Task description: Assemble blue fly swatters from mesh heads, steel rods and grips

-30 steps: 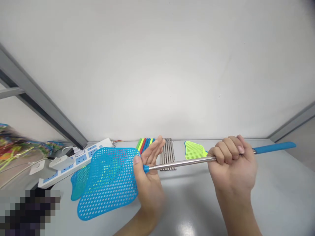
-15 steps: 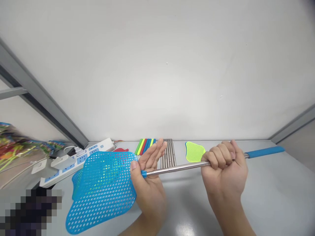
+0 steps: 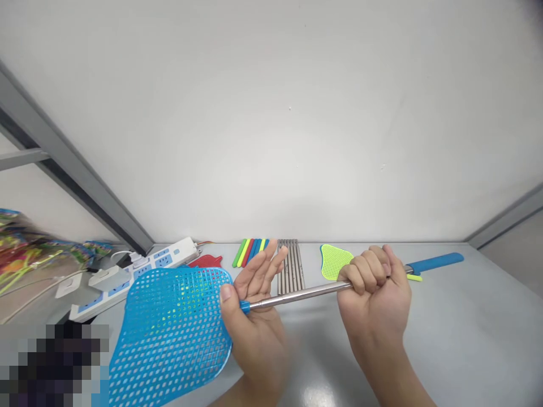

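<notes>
The blue fly swatter (image 3: 178,333) was held above the table (image 3: 466,339), its mesh to the left. The right hand (image 3: 375,299) had its fingers wrapped tightly around the metal shaft (image 3: 314,292). The left hand (image 3: 258,328) held the neck under its thumb, its other fingers stretched out. Metal rods (image 3: 289,268) lay beyond, beside coloured sticks (image 3: 250,252).

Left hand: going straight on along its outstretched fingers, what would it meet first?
The left hand would probably meet the pale wall ahead; height and depth are unclear, so the metal tubes might come first.
</notes>
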Demonstrator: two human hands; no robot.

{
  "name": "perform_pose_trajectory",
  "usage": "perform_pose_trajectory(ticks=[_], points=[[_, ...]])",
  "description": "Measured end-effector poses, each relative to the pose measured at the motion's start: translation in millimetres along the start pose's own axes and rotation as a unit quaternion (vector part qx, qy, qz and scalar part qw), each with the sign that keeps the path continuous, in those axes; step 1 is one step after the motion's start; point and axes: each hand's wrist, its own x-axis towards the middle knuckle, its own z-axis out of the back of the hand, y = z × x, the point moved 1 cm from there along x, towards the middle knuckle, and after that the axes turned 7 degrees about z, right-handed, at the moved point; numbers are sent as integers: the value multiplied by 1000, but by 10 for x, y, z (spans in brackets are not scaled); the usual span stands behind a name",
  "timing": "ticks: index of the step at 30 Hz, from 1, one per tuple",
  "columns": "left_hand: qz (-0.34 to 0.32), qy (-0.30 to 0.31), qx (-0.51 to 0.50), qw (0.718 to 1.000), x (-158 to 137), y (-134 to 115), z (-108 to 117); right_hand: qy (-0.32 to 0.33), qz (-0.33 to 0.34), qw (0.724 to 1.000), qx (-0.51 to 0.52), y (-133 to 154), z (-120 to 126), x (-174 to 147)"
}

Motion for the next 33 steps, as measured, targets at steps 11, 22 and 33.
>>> perform_pose_trajectory(ticks=[11,22,33], points=[[50,-11,19,999,36,77,24,-4,26,999,-33,-23,-1,-22],[79,-25,4,997,20,84,24,-40,11,999,-6,-62,-21,-27],[75,-34,-17,996,6,86,11,-58,-1,998,0,-123,15,-62]])
